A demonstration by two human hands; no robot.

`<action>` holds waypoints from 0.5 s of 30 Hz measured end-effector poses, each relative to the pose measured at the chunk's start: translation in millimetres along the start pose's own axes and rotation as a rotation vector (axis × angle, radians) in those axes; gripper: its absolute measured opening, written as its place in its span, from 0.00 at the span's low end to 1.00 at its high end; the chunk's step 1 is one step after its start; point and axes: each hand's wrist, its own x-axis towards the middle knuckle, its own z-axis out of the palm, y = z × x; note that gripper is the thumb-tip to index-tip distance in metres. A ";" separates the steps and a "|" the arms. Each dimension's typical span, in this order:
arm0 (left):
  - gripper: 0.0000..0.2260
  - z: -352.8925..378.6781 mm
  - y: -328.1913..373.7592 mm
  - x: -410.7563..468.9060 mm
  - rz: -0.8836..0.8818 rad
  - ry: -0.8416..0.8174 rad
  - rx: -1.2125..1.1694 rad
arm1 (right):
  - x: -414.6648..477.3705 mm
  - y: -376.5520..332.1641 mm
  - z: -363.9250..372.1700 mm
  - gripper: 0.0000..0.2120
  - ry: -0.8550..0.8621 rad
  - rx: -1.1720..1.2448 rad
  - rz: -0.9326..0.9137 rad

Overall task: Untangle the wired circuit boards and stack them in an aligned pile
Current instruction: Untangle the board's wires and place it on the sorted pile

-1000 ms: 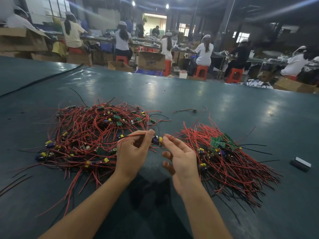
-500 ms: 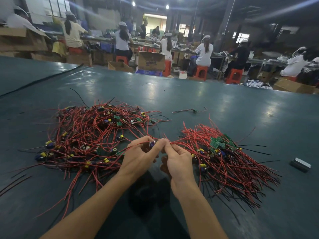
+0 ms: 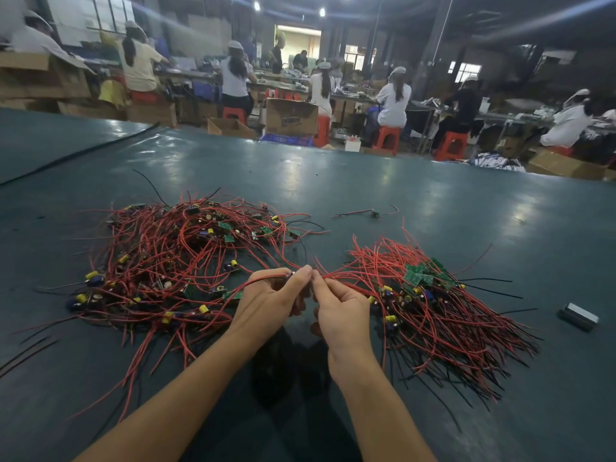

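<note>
Two hands meet over the counter (image 3: 366, 181), between two heaps. Left hand (image 3: 270, 301) pinches a small board (image 3: 291, 274) at thumb and fingertips; its red lead (image 3: 263, 278) trails left into the tangled heap (image 3: 173, 261). Right hand (image 3: 343, 311) pinches red wire just right of that board, other fingers loosely curled. Sorted pile (image 3: 433, 295) lies right, green boards grouped, leads fanned toward near right. Judgement: one board is being freed. To do it well, hold the board, not the lead. Run the right fingers along the wire toward its free end, draw slowly, pause if neighbouring boards lift. Then set it on the green group, edges matched, leads parallel with the rest
</note>
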 end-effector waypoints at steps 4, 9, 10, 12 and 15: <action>0.19 -1.0 1.4 1.5 0.087 0.014 0.057 | 2.2 -0.3 0.2 0.12 0.037 0.055 0.111; 0.21 -3.8 6.8 2.8 0.031 0.041 -0.084 | 15.5 -9.5 -15.0 0.12 0.167 0.154 0.195; 0.21 -5.0 7.7 3.7 0.024 0.053 -0.115 | 18.2 -12.6 -19.6 0.12 0.194 0.180 0.197; 0.20 -7.0 9.1 4.9 0.027 0.071 -0.148 | 21.1 -17.9 -27.7 0.10 0.221 0.203 0.190; 0.17 -6.7 10.7 4.4 -0.003 0.108 -0.214 | 19.6 -22.2 -31.8 0.07 0.189 0.176 0.183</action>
